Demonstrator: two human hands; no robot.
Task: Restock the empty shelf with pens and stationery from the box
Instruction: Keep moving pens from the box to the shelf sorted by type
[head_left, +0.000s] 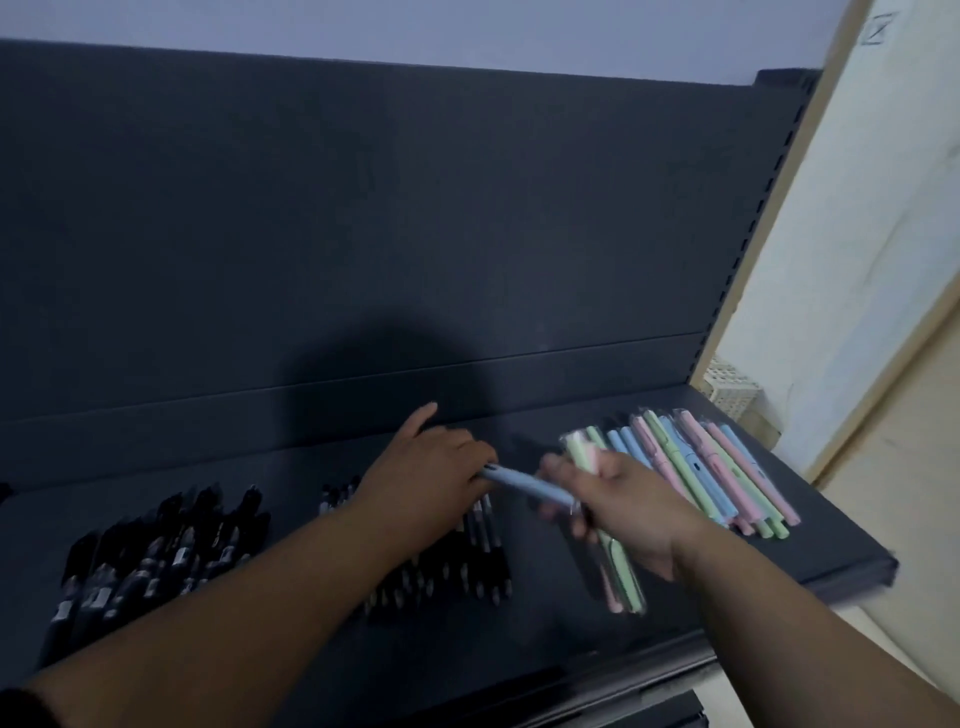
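On the dark shelf (810, 551) lie three groups of pens. A heap of black pens (156, 556) is at the left, a row of black pens (467, 566) sits in the middle, and pastel pens in clear sleeves (711, 467) lie at the right. My left hand (431, 467) pinches the end of a light blue pen (530, 486) above the middle row, its index finger stretched out. My right hand (628, 509) grips a bundle of green and pink sleeved pens (613, 566). The blue pen's other end reaches that hand. The picture is blurred by motion.
A dark back panel (363, 234) rises behind the shelf, with a slotted upright (753, 234) at its right. A white perforated basket (732, 389) stands past the shelf's right end, beside a pale wall. No box is in view.
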